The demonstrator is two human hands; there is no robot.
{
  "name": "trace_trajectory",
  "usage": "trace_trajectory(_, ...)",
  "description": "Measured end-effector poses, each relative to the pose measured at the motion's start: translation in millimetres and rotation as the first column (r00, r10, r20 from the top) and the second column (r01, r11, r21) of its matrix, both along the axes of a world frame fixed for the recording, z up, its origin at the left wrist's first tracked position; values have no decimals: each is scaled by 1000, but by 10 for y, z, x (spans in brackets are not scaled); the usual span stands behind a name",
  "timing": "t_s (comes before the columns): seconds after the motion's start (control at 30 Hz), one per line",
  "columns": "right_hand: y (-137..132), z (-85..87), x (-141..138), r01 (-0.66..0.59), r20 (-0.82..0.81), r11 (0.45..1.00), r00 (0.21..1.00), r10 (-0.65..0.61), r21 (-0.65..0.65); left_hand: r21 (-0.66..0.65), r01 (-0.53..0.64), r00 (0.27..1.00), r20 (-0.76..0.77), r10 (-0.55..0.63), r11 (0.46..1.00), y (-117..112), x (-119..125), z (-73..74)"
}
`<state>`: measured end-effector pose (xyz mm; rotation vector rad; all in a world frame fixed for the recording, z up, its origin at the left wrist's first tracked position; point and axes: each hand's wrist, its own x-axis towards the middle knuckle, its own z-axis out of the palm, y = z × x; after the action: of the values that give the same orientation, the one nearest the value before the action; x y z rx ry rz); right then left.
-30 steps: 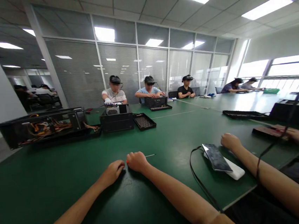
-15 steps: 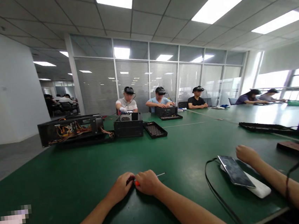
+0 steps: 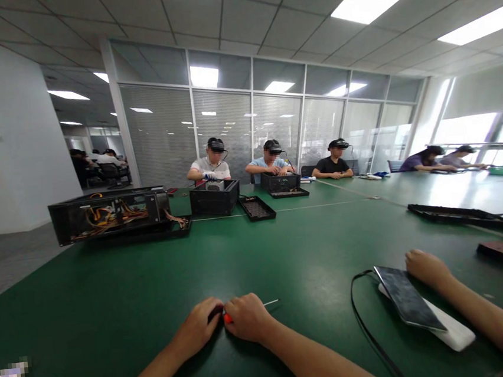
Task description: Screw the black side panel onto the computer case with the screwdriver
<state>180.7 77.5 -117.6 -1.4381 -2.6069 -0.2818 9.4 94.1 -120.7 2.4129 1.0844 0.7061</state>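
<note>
My right hand (image 3: 248,318) is closed around a screwdriver (image 3: 272,302). Its orange handle end shows beside the thumb, and the thin metal shaft sticks out to the right over the table. My left hand (image 3: 197,325) rests on the green table (image 3: 162,280) with curled fingers, right beside the right hand. Between its thumb and fingers is a dark patch; whether it holds anything there is hidden.
Another person's forearm and hand (image 3: 432,266) lie at the right, beside a phone (image 3: 408,298) on a white block (image 3: 459,334) with a black cord (image 3: 355,303). Opened computer cases (image 3: 107,217) and a black panel (image 3: 257,208) stand across the table, where co-workers sit.
The view has shifted slightly, so my hands sit a little further left and lower. My right hand keeps its hold on the screwdriver. Across the table, a co-worker's gloved hand has lowered to the case.
</note>
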Motion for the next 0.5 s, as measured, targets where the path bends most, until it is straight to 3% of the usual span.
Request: trace_trajectory(0.5,-26,30,21,64,-17,998,998,-65,-18,52,39,998,-51,-37,998,47,-1,-88)
